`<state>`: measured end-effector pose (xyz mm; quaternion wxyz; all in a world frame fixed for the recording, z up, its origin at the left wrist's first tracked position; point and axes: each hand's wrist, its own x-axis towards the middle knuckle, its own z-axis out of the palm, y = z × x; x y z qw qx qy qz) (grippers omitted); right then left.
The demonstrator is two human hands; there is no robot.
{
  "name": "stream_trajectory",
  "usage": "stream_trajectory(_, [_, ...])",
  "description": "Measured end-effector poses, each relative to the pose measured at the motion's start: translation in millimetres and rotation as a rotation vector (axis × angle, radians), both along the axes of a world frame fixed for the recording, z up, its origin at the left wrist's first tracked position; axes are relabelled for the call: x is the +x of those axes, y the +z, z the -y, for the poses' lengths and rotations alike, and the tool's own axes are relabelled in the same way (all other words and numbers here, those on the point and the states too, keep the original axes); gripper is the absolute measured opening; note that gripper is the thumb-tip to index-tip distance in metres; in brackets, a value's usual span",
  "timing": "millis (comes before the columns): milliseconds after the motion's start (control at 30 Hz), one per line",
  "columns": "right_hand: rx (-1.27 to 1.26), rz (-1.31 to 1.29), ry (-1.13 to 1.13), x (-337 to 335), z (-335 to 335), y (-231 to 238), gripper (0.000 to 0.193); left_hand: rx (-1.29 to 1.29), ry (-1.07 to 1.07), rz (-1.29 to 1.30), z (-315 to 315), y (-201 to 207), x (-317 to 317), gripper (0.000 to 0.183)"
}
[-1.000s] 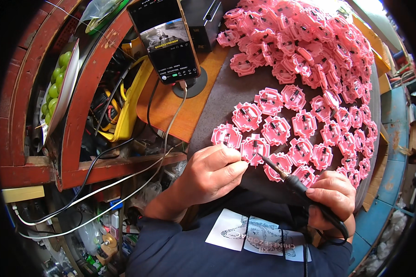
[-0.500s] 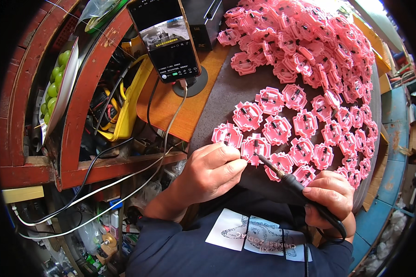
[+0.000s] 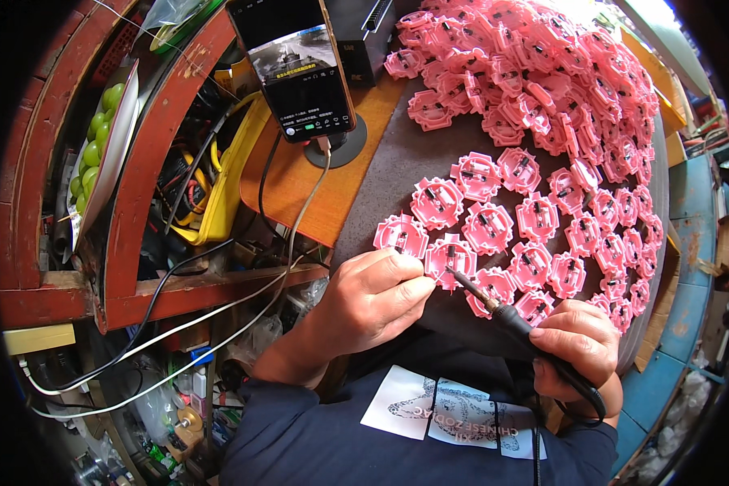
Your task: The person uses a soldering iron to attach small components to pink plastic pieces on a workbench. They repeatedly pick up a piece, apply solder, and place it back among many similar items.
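Cluttered workbench fills our view, with a dark round mat (image 3: 397, 170) in the middle carrying rows of pink toothed plastic parts (image 3: 535, 219) and a loose heap of the same parts (image 3: 535, 73) at the far right. On the far side a phone (image 3: 300, 69) stands on a stand with its screen lit, a cable trailing from it toward us. At the left we see a plate of green grapes (image 3: 97, 146) behind a red wooden frame, and a yellow tool case (image 3: 227, 178) beside it. Our left hand (image 3: 373, 296) is curled, its fingertips pinched against the near-left pink part (image 3: 449, 259), steadying it on the mat. Our right hand (image 3: 575, 340) is closed around the dark handle of a soldering iron (image 3: 502, 312), whose tip points left and rests on that same part. To do this well, we judge that the part should be pressed flat and kept from turning, the tip held on the small metal piece at its middle only briefly, and the fingertips kept clear of the hot tip. Compared with half a second ago, almost nothing has changed: both hands and the iron sit in nearly the same place.
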<state>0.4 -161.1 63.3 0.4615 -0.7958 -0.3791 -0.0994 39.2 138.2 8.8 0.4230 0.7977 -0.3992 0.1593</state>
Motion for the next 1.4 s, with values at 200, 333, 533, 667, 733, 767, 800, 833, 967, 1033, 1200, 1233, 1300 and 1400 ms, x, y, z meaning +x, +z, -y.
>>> stream_trajectory(200, [-0.019,-0.011,0.003,0.6,-1.2,2.7,0.030,0.009,0.000,-0.013,-0.3,0.4,-0.5,0.033])
stream_trajectory(333, [-0.020,-0.020,-0.004,0.3,-2.7,2.8,0.031,-0.018,0.023,0.007,2.9,1.1,0.2,0.030])
stream_trajectory(533, [-0.034,-0.024,-0.039,-2.5,-3.5,6.1,0.032,-0.039,0.038,0.020,-0.3,2.4,-2.7,0.028])
stream_trajectory(667, [-0.004,-0.005,-0.077,-3.7,-2.4,4.9,0.030,-0.101,0.084,0.007,-6.1,3.6,-6.8,0.027])
stream_trajectory(733, [-0.020,-0.003,-0.076,-2.8,-3.6,6.3,0.029,-0.125,0.108,0.012,-8.7,2.2,-8.4,0.028])
stream_trajectory(767, [-0.030,-0.001,-0.076,-2.7,-4.2,7.4,0.028,-0.129,0.115,0.017,-10.3,2.1,-9.6,0.028])
stream_trajectory(800, [-0.033,0.001,-0.076,-2.9,-4.6,7.8,0.028,-0.133,0.124,0.021,-12.0,1.9,-10.8,0.028])
stream_trajectory(833, [-0.036,0.003,-0.076,-3.4,-4.8,7.5,0.027,-0.137,0.132,0.025,-13.4,1.5,-12.0,0.028])
stream_trajectory(967, [-0.041,0.004,-0.080,-5.1,-7.5,8.3,0.025,-0.137,0.130,-0.007,-17.9,-0.7,-14.9,0.027])
stream_trajectory(1033, [-0.061,0.012,-0.085,-4.3,-9.2,9.8,0.024,-0.131,0.132,-0.023,-18.6,-2.0,-15.7,0.027])
stream_trajectory(1200, [-0.074,0.023,-0.088,-3.9,-11.7,10.8,0.025,-0.155,0.155,-0.010,-18.2,-2.9,-16.6,0.026])
stream_trajectory(1233, [-0.067,0.034,-0.094,-4.1,-10.5,10.2,0.026,-0.159,0.160,-0.004,-18.1,-3.1,-16.8,0.026])
stream_trajectory(1300, [-0.037,0.066,-0.123,-4.8,-7.3,8.6,0.029,-0.156,0.136,-0.011,-18.4,-0.5,-17.4,0.027])
stream_trajectory(1400, [-0.026,0.108,-0.235,-14.5,1.6,12.1,0.036,-0.152,0.089,-0.021,-14.6,3.3,-15.2,0.028])
